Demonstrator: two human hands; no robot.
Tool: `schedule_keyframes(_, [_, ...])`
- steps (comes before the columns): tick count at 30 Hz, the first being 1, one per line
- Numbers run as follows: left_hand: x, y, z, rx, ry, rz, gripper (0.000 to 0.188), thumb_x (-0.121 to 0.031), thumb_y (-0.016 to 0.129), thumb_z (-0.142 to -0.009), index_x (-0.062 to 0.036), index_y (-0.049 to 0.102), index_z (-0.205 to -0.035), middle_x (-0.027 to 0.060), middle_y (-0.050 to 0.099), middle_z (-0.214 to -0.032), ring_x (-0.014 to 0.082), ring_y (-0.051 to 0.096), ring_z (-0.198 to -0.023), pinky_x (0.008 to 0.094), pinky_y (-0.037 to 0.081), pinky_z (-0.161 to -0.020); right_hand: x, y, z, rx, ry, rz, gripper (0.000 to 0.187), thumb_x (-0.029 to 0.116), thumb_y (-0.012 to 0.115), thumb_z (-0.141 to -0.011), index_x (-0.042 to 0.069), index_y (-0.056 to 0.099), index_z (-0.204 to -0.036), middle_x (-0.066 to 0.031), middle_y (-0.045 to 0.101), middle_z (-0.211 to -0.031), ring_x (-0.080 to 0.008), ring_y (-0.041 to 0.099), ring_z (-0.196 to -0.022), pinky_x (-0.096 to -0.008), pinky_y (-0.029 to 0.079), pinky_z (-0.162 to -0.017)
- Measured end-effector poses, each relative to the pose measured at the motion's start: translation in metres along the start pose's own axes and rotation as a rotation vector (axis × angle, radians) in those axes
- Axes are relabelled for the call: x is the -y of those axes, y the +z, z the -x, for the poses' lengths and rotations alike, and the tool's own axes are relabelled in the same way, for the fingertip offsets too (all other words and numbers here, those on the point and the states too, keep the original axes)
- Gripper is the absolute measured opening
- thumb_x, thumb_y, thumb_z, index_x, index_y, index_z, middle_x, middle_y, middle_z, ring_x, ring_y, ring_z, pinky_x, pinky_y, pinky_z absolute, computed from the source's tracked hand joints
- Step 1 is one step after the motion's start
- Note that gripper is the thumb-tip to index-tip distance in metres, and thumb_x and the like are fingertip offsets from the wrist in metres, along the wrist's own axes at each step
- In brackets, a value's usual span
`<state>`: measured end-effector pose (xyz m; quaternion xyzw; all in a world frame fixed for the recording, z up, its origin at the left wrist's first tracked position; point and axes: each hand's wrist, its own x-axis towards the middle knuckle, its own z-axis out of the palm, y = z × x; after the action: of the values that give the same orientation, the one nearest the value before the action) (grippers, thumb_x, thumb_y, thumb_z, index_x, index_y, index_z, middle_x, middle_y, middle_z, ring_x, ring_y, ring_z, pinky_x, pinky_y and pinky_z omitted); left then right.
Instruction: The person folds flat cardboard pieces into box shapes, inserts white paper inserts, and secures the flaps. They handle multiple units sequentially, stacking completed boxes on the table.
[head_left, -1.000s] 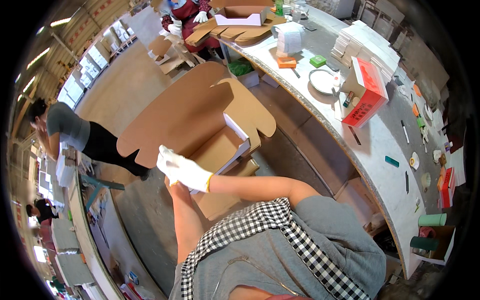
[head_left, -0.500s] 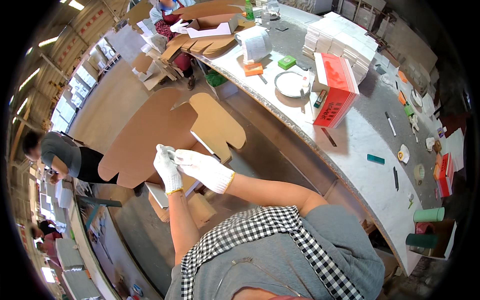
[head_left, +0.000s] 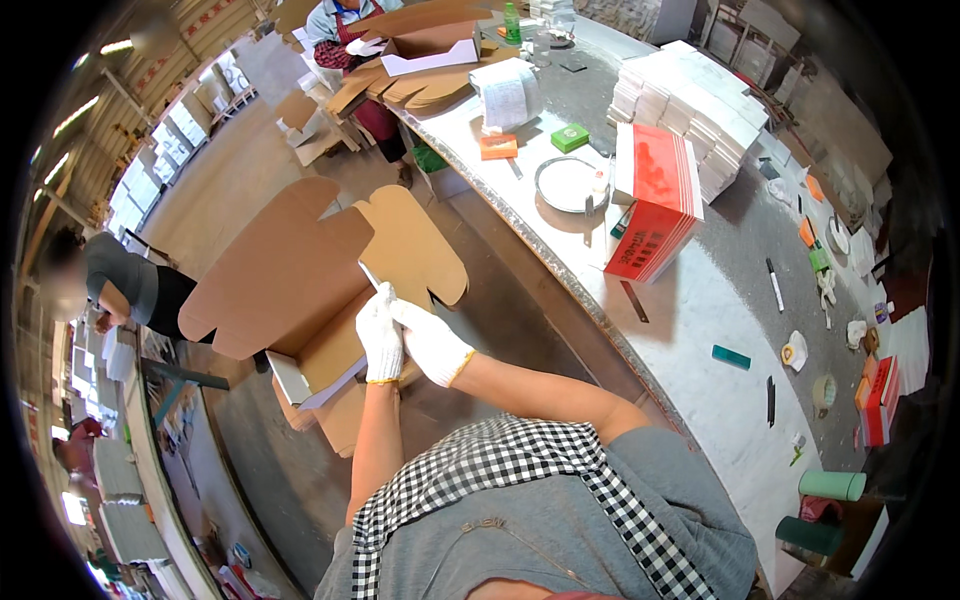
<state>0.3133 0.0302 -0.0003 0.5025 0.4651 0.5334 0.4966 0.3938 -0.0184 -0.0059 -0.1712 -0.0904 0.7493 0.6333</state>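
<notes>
In front of me stands a partly folded cardboard box, brown inside and white outside. Its large rounded lid panel is raised on the far side, and a brown flap spreads out to the right. My left hand, in a white knitted glove, is closed on the box's right-end wall, fingertips at the top edge. Close beside it, my right hand, gloved alike, is also closed on that wall. The fingers hide most of the wall they grip.
A long worktable curves along my right. It carries a red-and-white carton, white stacks, a round dish and a teal block. One co-worker handles boxes at the far end; another person stands left.
My hands, held together over the box's middle, have shifted right onto its end wall. The view has turned slightly, so the box and table sit a little further left.
</notes>
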Motion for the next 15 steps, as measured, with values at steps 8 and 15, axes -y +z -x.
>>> schedule_keyframes(8, [0.027, 0.015, -0.007, 0.026, -0.117, -0.035, 0.043, -0.028, 0.064, -0.099, -0.0068, 0.056, -0.061, -0.0051, 0.050, -0.061, 0.0061, 0.041, -0.057, 0.0272, 0.033, -0.050, 0.000, -0.031, -0.004, -0.022, -0.067, -0.028, 0.035, 0.013, 0.054, -0.101, 0.000, 0.053, -0.133, -0.0072, 0.060, -0.127, -0.0163, 0.054, -0.121, -0.0307, 0.040, -0.108])
schedule_keyframes(15, [0.049, 0.045, 0.000, 0.112, -0.099, -0.295, 0.046, -0.036, 0.064, -0.096, -0.0008, 0.062, -0.067, -0.0017, 0.056, -0.063, 0.0076, 0.048, -0.063, 0.0317, 0.041, -0.056, 0.040, -0.050, 0.026, 0.113, -0.046, 0.100, 0.040, 0.010, 0.052, -0.099, -0.002, 0.049, -0.137, -0.0122, 0.055, -0.136, -0.0222, 0.050, -0.128, -0.0353, 0.037, -0.113])
